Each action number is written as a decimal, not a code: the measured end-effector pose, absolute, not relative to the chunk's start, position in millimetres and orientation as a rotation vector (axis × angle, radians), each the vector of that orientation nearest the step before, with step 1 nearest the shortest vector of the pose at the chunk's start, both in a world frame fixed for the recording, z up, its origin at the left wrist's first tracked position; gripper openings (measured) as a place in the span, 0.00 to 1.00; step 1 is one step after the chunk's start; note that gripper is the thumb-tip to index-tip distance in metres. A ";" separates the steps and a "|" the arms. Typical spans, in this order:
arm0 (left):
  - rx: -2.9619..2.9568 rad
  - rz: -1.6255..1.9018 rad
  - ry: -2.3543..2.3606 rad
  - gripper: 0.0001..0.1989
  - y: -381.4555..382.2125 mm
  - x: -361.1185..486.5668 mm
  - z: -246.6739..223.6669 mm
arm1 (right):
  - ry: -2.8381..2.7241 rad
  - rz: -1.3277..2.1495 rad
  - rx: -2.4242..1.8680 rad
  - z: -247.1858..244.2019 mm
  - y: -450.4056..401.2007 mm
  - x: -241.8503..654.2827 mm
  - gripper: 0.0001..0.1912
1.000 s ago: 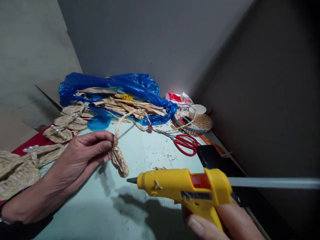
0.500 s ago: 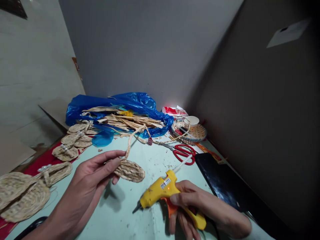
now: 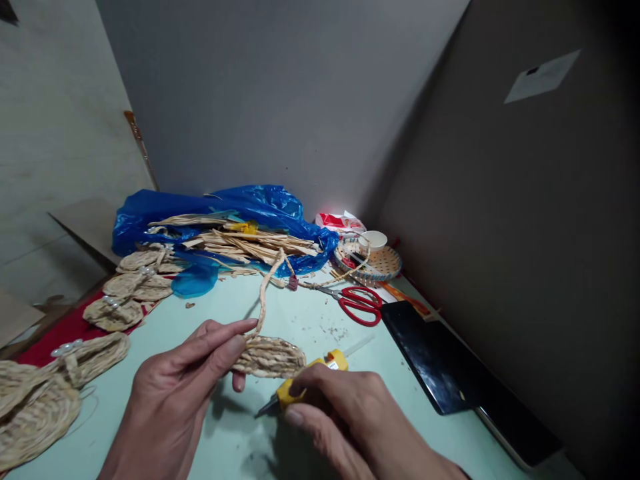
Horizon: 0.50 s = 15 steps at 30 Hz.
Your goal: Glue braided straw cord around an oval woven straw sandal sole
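My left hand (image 3: 190,380) pinches a small oval of coiled, braided straw (image 3: 270,357) at its left end, above the table. From the pinched end a straw cord (image 3: 265,297) runs up and away, bending toward the back. Close to the right, my right hand (image 3: 345,407) is closed around the front body of a yellow glue gun (image 3: 337,360), thumb and fingers near its dark nozzle, which points left and down. A translucent glue stick (image 3: 360,343) sticks out of its rear. The gun's handle and trigger are hidden behind this hand.
Finished straw slippers (image 3: 40,413) with pearl beads line the left edge. Behind lies a blue plastic bag (image 3: 210,200) with loose straw (image 3: 255,245). Red-handled scissors (image 3: 360,307), a woven basket (image 3: 385,263) with a white bowl (image 3: 373,240), and a black phone (image 3: 425,360) are toward the right.
My right hand has shifted from the glue gun's handle and trigger to its front body, turning palm-down. The straw oval has come slightly right and now partly overlaps the gun in view.
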<state>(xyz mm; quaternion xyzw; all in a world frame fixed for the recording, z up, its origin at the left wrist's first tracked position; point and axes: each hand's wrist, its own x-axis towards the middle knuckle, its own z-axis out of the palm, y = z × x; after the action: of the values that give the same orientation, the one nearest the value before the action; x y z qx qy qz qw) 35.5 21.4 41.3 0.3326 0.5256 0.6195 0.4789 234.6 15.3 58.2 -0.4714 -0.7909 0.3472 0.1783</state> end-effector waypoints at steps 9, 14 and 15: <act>1.195 1.434 1.277 0.08 15.9 24.7 19.6 | -1.983 1.178 -1.020 46.8 18.9 212.7 0.20; 1.265 1.450 1.344 0.06 12.3 27.8 18.3 | -2.030 1.153 -1.138 49.5 17.1 217.1 0.19; 1.272 1.451 1.370 0.06 10.8 29.9 19.2 | -2.046 1.138 -1.164 49.8 16.4 217.5 0.19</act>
<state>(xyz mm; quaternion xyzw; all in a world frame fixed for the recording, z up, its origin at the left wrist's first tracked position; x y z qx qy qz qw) 29.9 10.8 19.2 0.4978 0.5361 0.5675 0.3778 217.5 16.4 49.8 -0.4299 -0.7554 0.4203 0.2604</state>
